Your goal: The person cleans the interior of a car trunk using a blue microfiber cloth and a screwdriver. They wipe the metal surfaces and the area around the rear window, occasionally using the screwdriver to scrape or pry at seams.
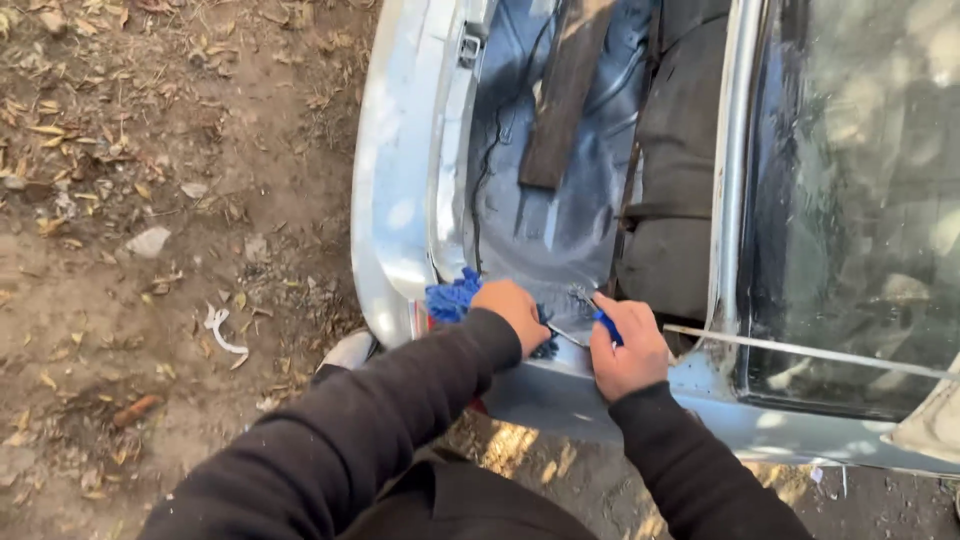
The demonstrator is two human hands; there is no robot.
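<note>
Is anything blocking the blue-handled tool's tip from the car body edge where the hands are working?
Nothing visible does. The right hand grips the blue-handled tool, its metal shaft running toward the left hand, which presses on a blue shaggy cloth. The tip itself is hidden there.

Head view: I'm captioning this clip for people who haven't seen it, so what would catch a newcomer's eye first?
Low in the middle, the left hand presses on a bright blue cloth, and the right hand grips a blue-handled tool at the edge of a silver car body. Above them gapes the open trunk, dark inside. On the left lies bare dirt ground with dry leaves.
</note>
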